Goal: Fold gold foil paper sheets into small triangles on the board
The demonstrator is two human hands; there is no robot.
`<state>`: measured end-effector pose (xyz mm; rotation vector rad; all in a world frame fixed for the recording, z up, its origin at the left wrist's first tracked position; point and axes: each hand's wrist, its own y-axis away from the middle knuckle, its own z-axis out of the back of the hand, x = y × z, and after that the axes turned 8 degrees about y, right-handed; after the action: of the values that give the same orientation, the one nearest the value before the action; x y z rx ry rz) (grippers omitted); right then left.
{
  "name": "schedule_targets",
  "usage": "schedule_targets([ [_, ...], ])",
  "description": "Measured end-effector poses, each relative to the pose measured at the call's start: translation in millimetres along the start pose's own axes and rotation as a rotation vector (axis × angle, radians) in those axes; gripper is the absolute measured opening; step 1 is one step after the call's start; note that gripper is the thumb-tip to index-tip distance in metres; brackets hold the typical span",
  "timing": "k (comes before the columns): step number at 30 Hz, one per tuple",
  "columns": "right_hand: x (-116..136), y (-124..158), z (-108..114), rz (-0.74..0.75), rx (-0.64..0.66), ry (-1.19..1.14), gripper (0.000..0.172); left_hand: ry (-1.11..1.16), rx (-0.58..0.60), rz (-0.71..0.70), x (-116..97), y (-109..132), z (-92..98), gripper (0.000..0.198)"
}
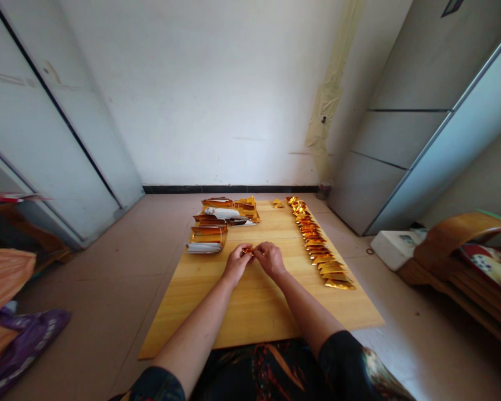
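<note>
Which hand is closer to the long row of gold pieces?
Right: the right hand is left of the row of gold pieces, not touching it; the left hand is farther left.

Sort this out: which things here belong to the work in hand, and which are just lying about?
Things: left hand, right hand, both pinching a small gold foil piece; row of folded gold foil pieces; gold and white paper bundles; wooden board.
Rest: white box; curved wooden chair; purple plastic bag.

The gold foil piece (pixel 247 252) and the folded gold foil triangles (pixel 319 250) are gleaming with a glossy metallic finish, the wooden board (pixel 259 312) is showing smooth grain, the white paper strips (pixel 204 248) are looking matt, and the purple plastic bag (pixel 29 345) is shining softly.
</note>
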<state>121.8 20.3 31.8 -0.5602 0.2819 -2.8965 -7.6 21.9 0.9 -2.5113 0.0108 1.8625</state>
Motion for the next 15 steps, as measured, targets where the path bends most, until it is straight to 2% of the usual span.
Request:
schedule_targets([
  [9,-0.3,0.1,-2.9,-0.034,0.007,-0.002,0.020,-0.018,-0.014,0.001,1.0,-0.4,0.0,0.036],
  [15,-5.1,-1.6,-9.5,-0.025,-0.050,-0.116,0.017,-0.036,-0.018,0.014,-1.2,0.2,-0.3,0.043],
])
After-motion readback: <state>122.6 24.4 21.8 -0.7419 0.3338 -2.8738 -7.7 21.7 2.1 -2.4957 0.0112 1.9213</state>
